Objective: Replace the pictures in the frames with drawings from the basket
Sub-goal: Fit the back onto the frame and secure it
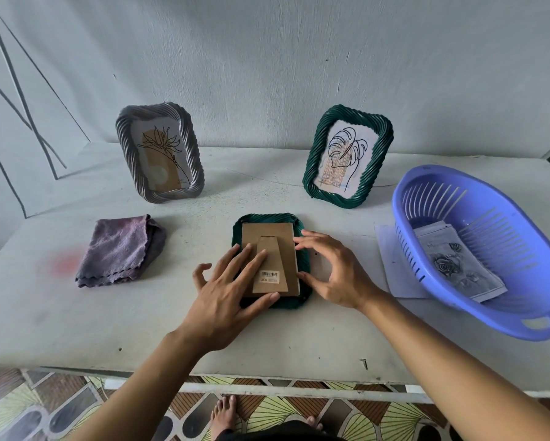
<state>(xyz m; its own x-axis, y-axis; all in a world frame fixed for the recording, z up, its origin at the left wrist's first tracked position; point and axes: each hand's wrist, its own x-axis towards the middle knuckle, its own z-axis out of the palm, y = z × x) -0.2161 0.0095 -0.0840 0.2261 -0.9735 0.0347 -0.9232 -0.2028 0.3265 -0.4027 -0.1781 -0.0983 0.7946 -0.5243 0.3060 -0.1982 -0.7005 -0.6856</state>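
Note:
A dark green frame (304, 259) lies face down in the middle of the table, its brown cardboard back (267, 233) with a stand flap facing up. My left hand (232, 288) presses flat on the cardboard back with straight fingers. My right hand (331, 268) touches the frame's right edge with spread, bent fingers. A grey frame (124, 148) with a flower picture stands at the back left. Another green frame (315, 173) with a leaf drawing stands at the back right. The purple basket (426, 183) on the right holds a rose drawing (458, 265).
A folded purple cloth (121, 249) lies left of the face-down frame. A white sheet of paper (391, 262) lies partly under the basket. The wall stands close behind the standing frames. The table's front edge (172, 374) runs below my forearms.

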